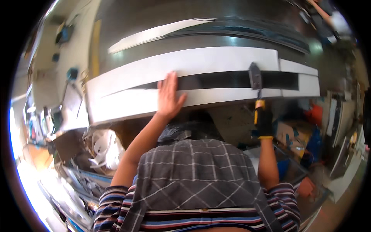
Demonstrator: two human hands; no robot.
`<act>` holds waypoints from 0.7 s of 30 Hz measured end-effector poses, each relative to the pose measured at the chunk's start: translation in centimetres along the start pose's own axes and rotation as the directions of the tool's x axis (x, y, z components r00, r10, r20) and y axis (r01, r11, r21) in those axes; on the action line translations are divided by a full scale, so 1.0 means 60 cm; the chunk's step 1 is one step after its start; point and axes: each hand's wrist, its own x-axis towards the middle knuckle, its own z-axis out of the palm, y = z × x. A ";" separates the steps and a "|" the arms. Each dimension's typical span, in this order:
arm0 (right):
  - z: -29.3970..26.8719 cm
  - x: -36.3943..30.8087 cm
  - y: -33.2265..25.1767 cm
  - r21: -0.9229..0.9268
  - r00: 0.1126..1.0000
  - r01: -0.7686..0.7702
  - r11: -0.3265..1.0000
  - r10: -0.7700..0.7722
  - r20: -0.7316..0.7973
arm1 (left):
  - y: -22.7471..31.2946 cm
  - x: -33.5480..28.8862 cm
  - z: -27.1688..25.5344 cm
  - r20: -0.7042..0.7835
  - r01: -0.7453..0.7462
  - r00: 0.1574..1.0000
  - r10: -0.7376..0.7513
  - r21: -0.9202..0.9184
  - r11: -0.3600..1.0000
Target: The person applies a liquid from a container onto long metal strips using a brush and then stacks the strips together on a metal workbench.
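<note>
My left hand lies flat, fingers stretched out, across the dark strip and the white sheet material on either side of it. In my right hand, which wears a black glove with a yellow cuff, is a hand tool with a yellow and black handle and a flat, dark, pointed head. The tool's head rests over the dark strip near its right part, pointing away from me. Whether it presses on the surface I cannot tell. A narrow white piece adjoins the sheet's right end.
A long white strip lies farther back on the dark worktable. White curled scraps hang below the table's front edge at left. Boxes and an orange-red object are at right. Another person's arm shows at far right.
</note>
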 end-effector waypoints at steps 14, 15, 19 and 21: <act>0.347 -0.234 -0.343 0.032 0.751 0.408 0.912 -0.355 0.557 | -0.042 -0.317 -0.142 -0.209 0.367 0.881 -0.425 -0.266 0.891; 0.372 -0.237 -0.361 0.050 0.728 0.448 0.892 -0.397 0.559 | -0.038 -0.331 -0.148 -0.225 0.386 0.860 -0.459 -0.303 0.871; 0.429 -0.236 -0.420 0.126 0.676 0.464 0.877 -0.443 0.589 | -0.031 -0.347 -0.144 -0.214 0.405 0.832 -0.512 -0.396 0.824; 0.423 -0.230 -0.410 0.130 0.697 0.438 0.889 -0.428 0.575 | -0.027 -0.334 -0.133 -0.194 0.397 0.849 -0.491 -0.380 0.836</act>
